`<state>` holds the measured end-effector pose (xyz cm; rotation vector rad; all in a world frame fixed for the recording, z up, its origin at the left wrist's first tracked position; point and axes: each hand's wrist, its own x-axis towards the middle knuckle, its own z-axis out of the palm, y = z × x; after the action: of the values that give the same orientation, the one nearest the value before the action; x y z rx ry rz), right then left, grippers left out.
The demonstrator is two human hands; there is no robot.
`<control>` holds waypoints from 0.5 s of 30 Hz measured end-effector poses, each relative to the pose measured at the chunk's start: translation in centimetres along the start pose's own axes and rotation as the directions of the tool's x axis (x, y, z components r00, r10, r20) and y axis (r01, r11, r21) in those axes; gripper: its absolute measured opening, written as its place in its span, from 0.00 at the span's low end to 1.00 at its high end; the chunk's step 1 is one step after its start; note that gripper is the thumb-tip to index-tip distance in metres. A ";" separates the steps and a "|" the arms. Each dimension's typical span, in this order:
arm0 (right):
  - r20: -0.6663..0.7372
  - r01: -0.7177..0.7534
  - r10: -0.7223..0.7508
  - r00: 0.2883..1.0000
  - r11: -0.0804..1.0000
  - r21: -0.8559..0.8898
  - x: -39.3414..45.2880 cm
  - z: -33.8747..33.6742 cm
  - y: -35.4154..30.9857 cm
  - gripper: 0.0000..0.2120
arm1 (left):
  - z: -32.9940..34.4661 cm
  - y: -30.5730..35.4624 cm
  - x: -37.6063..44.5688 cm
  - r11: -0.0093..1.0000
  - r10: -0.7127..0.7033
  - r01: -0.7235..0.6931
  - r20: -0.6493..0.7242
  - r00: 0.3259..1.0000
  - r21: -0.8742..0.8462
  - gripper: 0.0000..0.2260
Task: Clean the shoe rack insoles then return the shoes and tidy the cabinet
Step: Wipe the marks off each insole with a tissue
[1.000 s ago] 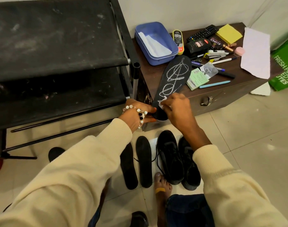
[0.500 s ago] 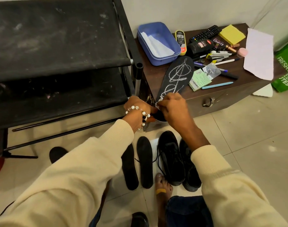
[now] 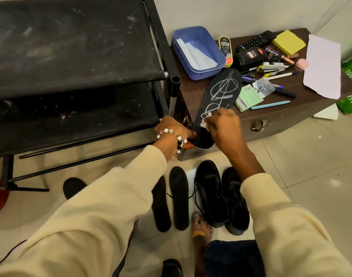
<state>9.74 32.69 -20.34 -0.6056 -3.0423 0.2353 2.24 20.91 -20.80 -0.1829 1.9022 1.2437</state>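
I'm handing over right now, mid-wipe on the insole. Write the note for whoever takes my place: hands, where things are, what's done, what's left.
Left hand: holds the heel end of the marked insole steady at the cabinet edge.
Right hand: pinches a small white wipe and presses it on the insole's lower part.
Things: two plain insoles and a pair of black shoes lie on the floor; the shoe rack shelves look dusty and hold no shoes. Blue tray, pens and clutter sit on the cabinet.
Done: heel end looks wiped.
Left: white scribbles on the rest of the insole, shoes back on the rack, tidying the cabinet.
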 end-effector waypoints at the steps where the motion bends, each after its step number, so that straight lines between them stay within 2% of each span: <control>1: -0.026 -0.030 0.030 0.999 0.999 -0.012 0.0 0.0 0.3 0.13 | -0.1 0.2 0.3 0.999 -0.022 0.022 -0.002 1.000 0.032 0.19; 2: -0.040 -0.033 0.033 0.999 0.999 -0.015 0.0 0.1 0.1 0.13 | -0.1 0.1 0.4 0.998 -0.039 0.040 -0.019 0.999 0.039 0.18; 4: 0.004 0.060 -0.060 0.998 0.998 0.002 -0.2 0.3 -1.2 0.12 | -0.3 0.4 0.1 0.997 -0.041 0.043 -0.038 0.998 0.061 0.19; 6: 0.065 0.204 -0.207 0.976 0.978 0.044 -0.4 0.4 -2.1 0.11 | -0.5 0.5 0.2 0.997 -0.040 0.041 -0.013 0.999 0.064 0.22; 8: 0.068 0.252 -0.257 0.964 0.965 0.072 -0.3 0.0 -1.7 0.11 | -0.8 0.4 -0.2 0.999 -0.034 0.033 0.043 0.998 0.024 0.22; 12: 0.034 -0.002 0.002 0.999 1.000 -0.007 0.0 -0.2 0.4 0.15 | -1.2 0.8 -0.2 0.996 -0.090 0.086 0.116 0.989 0.034 0.17; 14: 0.014 -0.030 0.030 0.999 1.000 0.000 -0.3 -0.1 -0.1 0.15 | -1.3 0.9 -0.3 0.995 -0.100 0.096 0.125 0.987 0.032 0.17; 15: 0.027 0.013 -0.013 1.000 1.000 0.006 -0.5 -0.2 -0.7 0.15 | -1.4 0.8 -0.3 0.996 -0.094 0.091 0.129 0.987 0.025 0.17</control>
<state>9.93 31.91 -20.07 -0.5869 -3.0695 0.2541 1.20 20.05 -19.76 -0.1740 1.7726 1.1475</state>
